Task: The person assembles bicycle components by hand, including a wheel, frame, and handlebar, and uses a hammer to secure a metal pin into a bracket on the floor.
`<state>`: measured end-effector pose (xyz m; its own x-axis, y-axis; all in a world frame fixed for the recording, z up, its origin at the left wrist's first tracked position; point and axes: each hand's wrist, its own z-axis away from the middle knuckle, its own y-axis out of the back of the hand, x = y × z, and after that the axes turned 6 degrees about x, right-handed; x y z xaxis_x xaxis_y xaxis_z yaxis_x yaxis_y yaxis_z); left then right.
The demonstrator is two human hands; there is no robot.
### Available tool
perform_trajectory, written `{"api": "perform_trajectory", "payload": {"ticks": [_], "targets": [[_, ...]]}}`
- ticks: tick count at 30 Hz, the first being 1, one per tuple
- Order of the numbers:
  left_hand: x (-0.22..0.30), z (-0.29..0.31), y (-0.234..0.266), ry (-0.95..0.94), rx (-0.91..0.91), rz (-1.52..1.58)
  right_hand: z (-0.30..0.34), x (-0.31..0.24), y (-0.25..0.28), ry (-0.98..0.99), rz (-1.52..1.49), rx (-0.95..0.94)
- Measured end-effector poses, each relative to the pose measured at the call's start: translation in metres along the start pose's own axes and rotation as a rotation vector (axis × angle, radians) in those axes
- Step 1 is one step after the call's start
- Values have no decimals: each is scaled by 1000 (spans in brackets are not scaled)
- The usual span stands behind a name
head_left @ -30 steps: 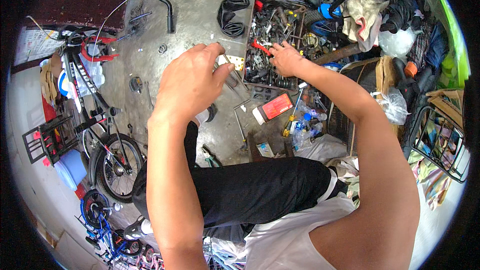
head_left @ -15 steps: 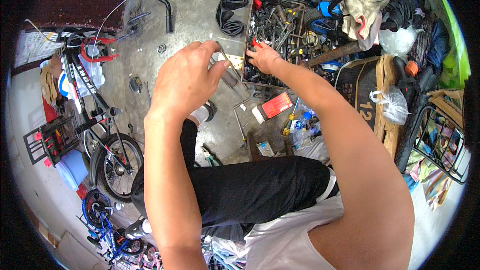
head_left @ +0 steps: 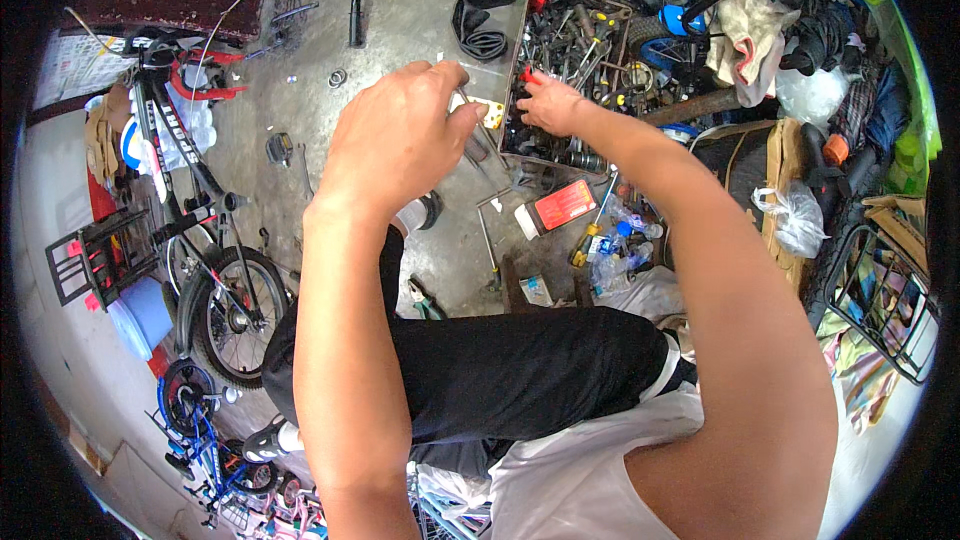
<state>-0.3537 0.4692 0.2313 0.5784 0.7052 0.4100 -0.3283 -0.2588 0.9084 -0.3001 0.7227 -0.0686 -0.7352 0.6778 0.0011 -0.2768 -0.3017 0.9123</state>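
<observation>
Tools point(head_left: 583, 42) fill the metal tray point(head_left: 521, 35) on the far side, a red piece point(head_left: 527, 75) showing at its left; it looks stiff and light, perhaps greasy, best held by that red end. Your right hand point(head_left: 553, 107) bends its fingers just beside it; whether they grip cannot be told. Your left hand point(head_left: 402, 130) hangs left of the tray, fingers curled, any grip hidden.

1. One left hand point(head_left: 395, 130), one right hand point(head_left: 552, 107).
2. One tool tray point(head_left: 515, 67) (its jumbled tools point(head_left: 578, 45) cannot be counted).
3. One red-and-white container point(head_left: 564, 205).
4. One pair of pliers point(head_left: 426, 300) on the floor point(head_left: 455, 265).
5. One folded black strip point(head_left: 482, 38).
</observation>
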Motion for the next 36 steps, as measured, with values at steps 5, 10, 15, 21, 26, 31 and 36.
{"api": "perform_trajectory", "payload": {"ticks": [5,10,15,21,26,31,36], "targets": [[1,1,1,8,-10,4,41,15,8,42,42,68],[0,-3,-1,9,-19,-11,66,10,-2,-54,34,116],[1,-3,-4,-2,-43,-20,51,-33,17,-234,-211,336],[3,-6,-8,-1,-48,-22,-14,-46,-33,-269,-369,125],[0,-5,-8,15,-50,-10,-17,-38,-25,-263,-386,128],[-2,-5,-8,-22,-6,-10,-5,-34,-16,-268,-456,163],[-7,-10,-11,-7,-31,-14,-15,-43,-20,-347,-372,65]]}}
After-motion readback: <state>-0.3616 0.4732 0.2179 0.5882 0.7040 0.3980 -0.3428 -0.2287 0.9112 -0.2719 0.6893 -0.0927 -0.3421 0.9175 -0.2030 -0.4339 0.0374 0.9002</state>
